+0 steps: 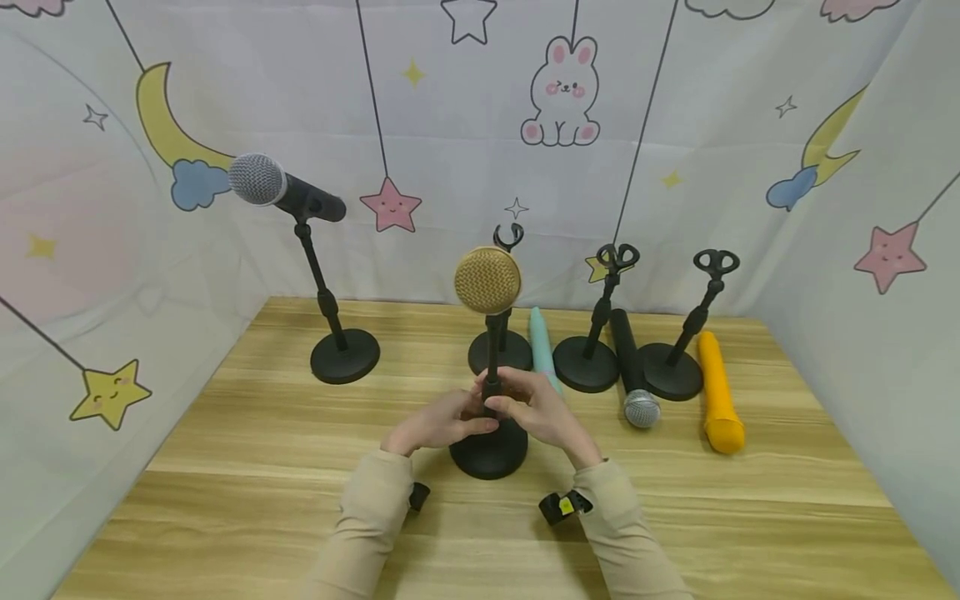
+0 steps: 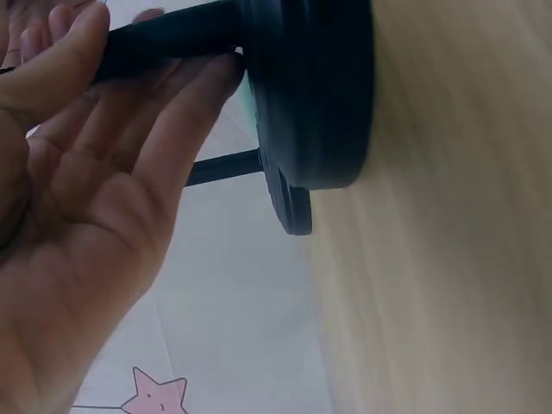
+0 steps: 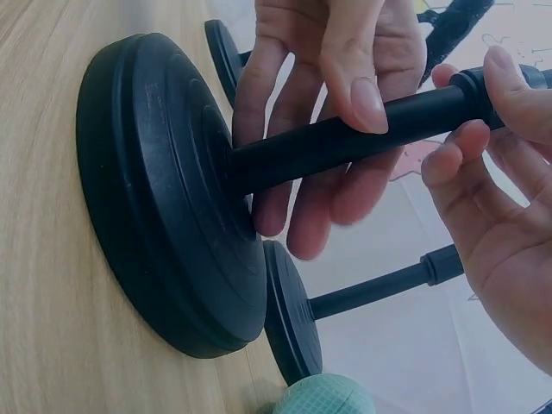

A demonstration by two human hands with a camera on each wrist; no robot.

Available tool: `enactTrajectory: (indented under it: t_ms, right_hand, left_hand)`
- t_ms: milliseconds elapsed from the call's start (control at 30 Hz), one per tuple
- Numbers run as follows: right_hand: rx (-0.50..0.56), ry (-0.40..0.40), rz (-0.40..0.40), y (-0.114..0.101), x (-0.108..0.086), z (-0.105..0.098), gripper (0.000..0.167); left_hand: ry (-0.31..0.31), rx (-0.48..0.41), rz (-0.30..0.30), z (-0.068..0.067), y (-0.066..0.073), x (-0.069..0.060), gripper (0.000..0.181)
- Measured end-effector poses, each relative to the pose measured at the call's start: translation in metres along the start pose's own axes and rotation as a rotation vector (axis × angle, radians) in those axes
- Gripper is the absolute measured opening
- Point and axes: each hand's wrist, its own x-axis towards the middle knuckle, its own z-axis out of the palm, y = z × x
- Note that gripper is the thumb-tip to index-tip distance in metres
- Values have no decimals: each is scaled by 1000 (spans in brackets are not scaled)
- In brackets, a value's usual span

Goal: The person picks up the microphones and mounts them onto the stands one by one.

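A black stand [image 1: 489,452] with a gold-headed microphone [image 1: 487,281] at its top stands upright on the wooden table. Low on its pole, the left hand [image 1: 447,419] holds the tube between thumb and fingers; in the right wrist view that hand [image 3: 323,112] has its thumb along the tube, with the fingers behind, just above the round base [image 3: 172,198]. Higher up, the right hand [image 1: 536,410] pinches the pole's collar [image 3: 474,90] with thumb and fingertips. The left wrist view shows the left palm [image 2: 86,233] beside the pole and the base [image 2: 310,95].
At the back left a stand [image 1: 345,357] carries a silver-headed microphone [image 1: 258,179]. Behind the hands is another stand [image 1: 480,354] beside a mint microphone [image 1: 542,342]. To the right are two stands [image 1: 585,364] [image 1: 672,372], a black microphone [image 1: 630,358] and an orange one [image 1: 717,392].
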Motion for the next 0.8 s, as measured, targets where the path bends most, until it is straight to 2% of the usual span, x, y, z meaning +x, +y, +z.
enactTrajectory:
  t_ms: [167, 433, 667, 800]
  right_hand:
    - [0, 12, -6, -1, 0, 1, 26]
    - [-60, 72, -43, -2, 0, 4, 27]
    - [-103, 143, -39, 0, 1, 8, 25]
    - [-104, 171, -63, 0, 2, 10, 21]
  left_hand:
    - [33, 26, 75, 3, -3, 3, 21]
    - [81, 96, 74, 5, -4, 6, 10]
    - [116, 187, 91, 5, -3, 5, 13]
    - [121, 192, 95, 6, -3, 5, 14]
